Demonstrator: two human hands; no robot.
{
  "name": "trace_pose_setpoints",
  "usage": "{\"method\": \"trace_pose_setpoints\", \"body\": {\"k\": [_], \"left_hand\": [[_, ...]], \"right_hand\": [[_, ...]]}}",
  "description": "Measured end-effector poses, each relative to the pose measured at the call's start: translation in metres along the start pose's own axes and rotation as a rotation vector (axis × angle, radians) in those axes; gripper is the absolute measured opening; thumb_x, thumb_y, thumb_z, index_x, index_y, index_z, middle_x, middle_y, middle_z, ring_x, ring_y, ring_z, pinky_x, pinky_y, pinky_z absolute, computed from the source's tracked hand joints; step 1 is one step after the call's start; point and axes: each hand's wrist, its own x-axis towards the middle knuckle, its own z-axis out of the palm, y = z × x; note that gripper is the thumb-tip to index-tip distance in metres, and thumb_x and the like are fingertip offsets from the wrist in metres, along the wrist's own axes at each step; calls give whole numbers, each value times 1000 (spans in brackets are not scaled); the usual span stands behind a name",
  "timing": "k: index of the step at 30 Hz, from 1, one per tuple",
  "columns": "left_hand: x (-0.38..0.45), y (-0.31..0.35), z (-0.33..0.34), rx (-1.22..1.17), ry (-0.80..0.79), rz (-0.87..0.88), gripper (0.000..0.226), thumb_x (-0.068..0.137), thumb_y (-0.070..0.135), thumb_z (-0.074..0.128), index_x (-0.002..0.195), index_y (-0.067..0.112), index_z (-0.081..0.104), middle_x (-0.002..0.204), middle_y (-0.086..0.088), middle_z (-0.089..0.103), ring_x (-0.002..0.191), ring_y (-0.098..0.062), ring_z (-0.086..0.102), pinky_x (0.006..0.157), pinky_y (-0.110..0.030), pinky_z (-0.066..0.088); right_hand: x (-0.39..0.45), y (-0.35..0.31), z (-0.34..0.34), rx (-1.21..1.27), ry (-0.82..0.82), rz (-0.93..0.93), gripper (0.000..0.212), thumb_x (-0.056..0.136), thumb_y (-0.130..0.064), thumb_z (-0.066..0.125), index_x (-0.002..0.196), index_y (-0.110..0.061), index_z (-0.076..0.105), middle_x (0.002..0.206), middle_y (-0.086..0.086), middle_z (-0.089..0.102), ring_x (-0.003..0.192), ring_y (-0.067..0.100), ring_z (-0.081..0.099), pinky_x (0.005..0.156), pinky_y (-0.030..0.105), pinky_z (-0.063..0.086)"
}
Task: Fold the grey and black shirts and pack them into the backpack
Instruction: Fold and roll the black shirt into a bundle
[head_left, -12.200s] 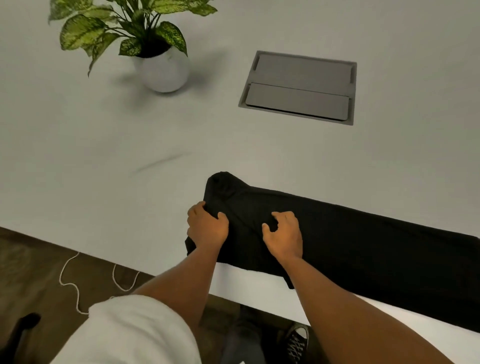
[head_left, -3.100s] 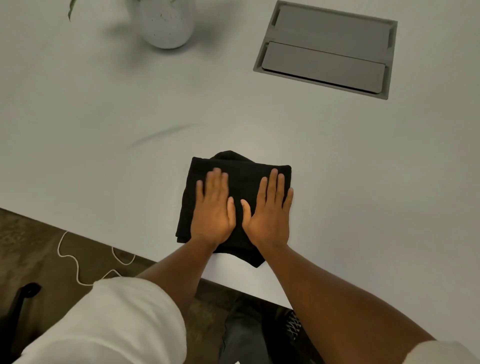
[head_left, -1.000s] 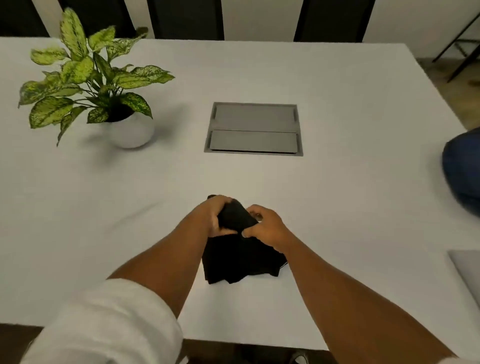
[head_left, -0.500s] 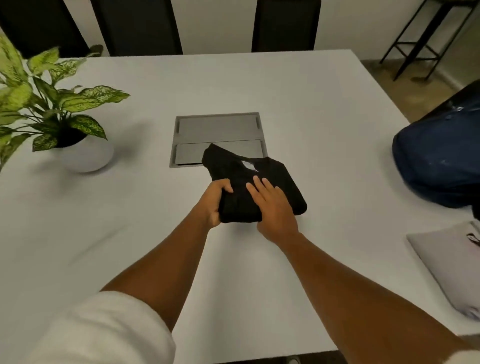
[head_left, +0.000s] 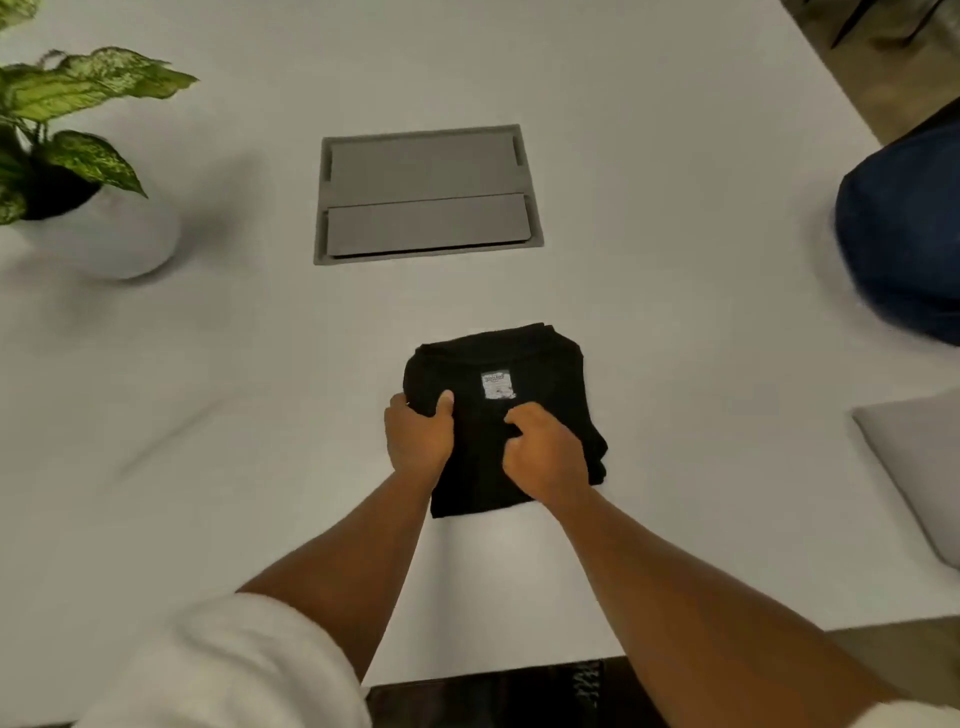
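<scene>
The black shirt lies folded into a compact square on the white table, its neck label facing up. My left hand grips its left edge, thumb on top and fingers under the side. My right hand rests on the shirt's right half with curled fingers pinching the fabric near the label. The folded grey shirt lies at the table's right edge, partly cut off. The dark blue backpack sits at the far right, blurred, its opening out of sight.
A potted plant in a white pot stands at the far left. A grey cable hatch is set into the white table beyond the shirt. The table's near edge runs just below my forearms, with dark floor beneath.
The folded black shirt, held up in both hands half a second ago, now lies flat on the table nearer to me, label up. My right hand went from flat fingers to a pinch.
</scene>
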Motion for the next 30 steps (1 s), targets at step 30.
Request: {"method": "trace_pose_setpoints", "body": {"k": [30], "left_hand": [[7, 7, 24, 348, 293, 691, 47, 100, 30, 53, 143, 14, 45, 146, -7, 46, 137, -24, 40, 118, -51, 27]], "right_hand": [[78, 5, 10, -284, 483, -249, 32, 94, -24, 58, 122, -10, 62, 127, 9, 60, 119, 28, 55, 98, 47, 46]]}}
